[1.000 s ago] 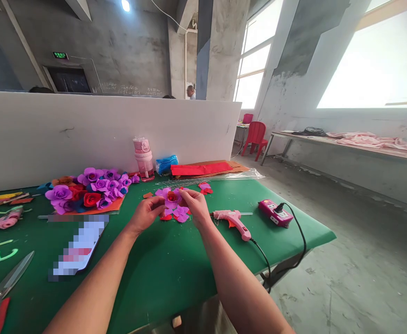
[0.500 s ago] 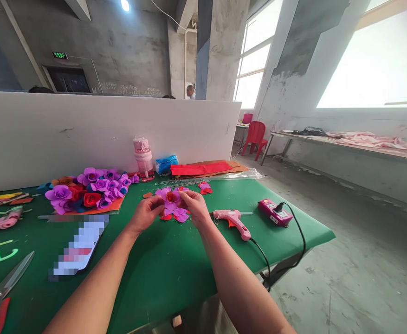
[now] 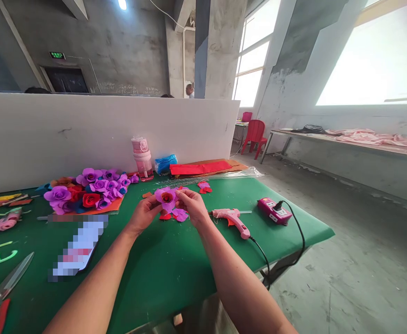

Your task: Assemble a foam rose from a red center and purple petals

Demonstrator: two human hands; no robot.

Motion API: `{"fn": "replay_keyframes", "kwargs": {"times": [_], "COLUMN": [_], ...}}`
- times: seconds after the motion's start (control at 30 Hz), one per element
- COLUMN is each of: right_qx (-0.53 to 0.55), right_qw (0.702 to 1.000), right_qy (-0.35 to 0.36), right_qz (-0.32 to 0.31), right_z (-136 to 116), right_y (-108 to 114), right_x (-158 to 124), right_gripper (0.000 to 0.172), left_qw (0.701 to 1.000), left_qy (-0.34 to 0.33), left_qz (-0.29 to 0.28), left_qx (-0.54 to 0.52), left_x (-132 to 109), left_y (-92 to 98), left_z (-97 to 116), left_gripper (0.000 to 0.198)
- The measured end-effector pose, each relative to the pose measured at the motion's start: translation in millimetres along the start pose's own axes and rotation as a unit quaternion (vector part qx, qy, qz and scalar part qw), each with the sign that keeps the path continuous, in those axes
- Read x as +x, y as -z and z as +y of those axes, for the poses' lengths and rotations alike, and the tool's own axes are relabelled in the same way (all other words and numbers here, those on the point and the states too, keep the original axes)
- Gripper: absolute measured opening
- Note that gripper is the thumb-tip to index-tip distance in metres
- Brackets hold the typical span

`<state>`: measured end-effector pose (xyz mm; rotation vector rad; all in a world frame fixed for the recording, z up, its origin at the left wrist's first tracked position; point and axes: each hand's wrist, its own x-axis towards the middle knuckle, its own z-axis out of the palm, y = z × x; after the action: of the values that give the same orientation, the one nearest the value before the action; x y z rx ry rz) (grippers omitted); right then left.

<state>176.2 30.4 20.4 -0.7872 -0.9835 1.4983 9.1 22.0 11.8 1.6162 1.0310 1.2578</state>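
Observation:
A purple paper flower (image 3: 166, 196) with a red centre is held up between both hands over the green table (image 3: 161, 273). My left hand (image 3: 145, 214) pinches its lower left side. My right hand (image 3: 193, 205) grips its right side with curled fingers. Loose purple and red petals (image 3: 178, 215) lie on the table just under the flower. A pink glue gun (image 3: 233, 219) rests to the right of my right hand.
A pile of finished purple, red and blue flowers (image 3: 88, 191) sits at the back left. A pink bottle (image 3: 142, 157), a blue bag (image 3: 166, 163), red sheets (image 3: 199, 168), a pink power strip (image 3: 274, 211), scissors (image 3: 6, 284) and a white partition (image 3: 85, 134) surround the work spot.
Both hands have lifted the flower slightly off the petals and turned it so its red centre faces the camera.

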Motion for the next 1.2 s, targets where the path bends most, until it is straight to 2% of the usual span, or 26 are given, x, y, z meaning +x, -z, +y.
{"fn": "replay_keyframes", "kwargs": {"times": [0.13, 0.3, 0.5, 0.7, 0.8, 1.03, 1.2], "right_qx": [0.012, 0.058, 0.036, 0.116, 0.124, 0.111, 0.082], "right_qw": [1.0, 0.997, 0.996, 0.99, 0.989, 0.99, 0.993], "right_qy": [0.008, 0.013, 0.023, 0.011, -0.003, -0.023, -0.02], "right_qz": [-0.019, -0.043, -0.074, -0.077, -0.079, -0.086, -0.081], "right_z": [0.3, -1.5, -0.1, -1.1, -1.9, 4.8, 16.5], "right_y": [-0.1, 1.8, 1.5, 3.8, 5.2, 6.5, 2.7], "right_x": [0.4, 0.6, 0.3, 2.0, 3.6, 6.3, 7.3], "right_gripper": [0.037, 0.04, 0.037, 0.042, 0.044, 0.046, 0.045], "left_qw": [0.999, 0.997, 0.995, 0.992, 0.99, 0.98, 0.965], "left_qy": [-0.033, -0.054, -0.058, -0.054, -0.048, -0.023, 0.013], "left_qz": [-0.006, 0.024, 0.043, 0.093, 0.116, 0.197, 0.234], "left_qx": [0.028, 0.055, 0.07, 0.068, 0.068, 0.016, -0.116], "left_x": [-0.3, -0.5, -0.2, -0.4, 0.2, 4.3, 6.6], "left_y": [-0.2, 1.7, 0.5, -1.6, -1.6, 4.9, 11.6], "left_z": [3.3, 2.4, 1.8, 2.1, 0.4, -13.8, -18.7], "left_gripper": [0.027, 0.025, 0.023, 0.022, 0.023, 0.018, 0.026]}}
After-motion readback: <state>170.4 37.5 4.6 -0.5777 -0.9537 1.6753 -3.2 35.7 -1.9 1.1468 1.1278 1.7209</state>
